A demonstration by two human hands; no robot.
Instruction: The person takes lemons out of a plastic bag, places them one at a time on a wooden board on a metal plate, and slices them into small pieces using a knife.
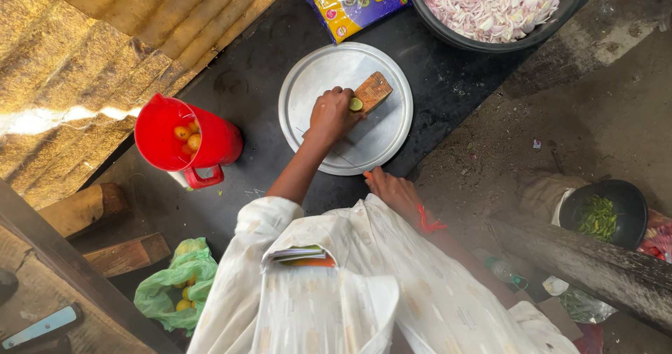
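Head view, left to right. Red jug (183, 141) with small orange-yellow fruit sits left of centre, well apart from our hands. Centre frame: round steel plate (329, 71) on the dark counter. Our left hand (330, 115) is clenched around a small green lime (356, 104), pressing it against the wooden block (372, 91) on the plate. Block's long axis runs diagonal, lower left to upper right, lime at its lower-left end. Right hand (393, 189) rests at the plate's lower rim; grip unclear, can't tell. Left hand is the nearer. Bowl of sliced onion (448, 32) upper right.
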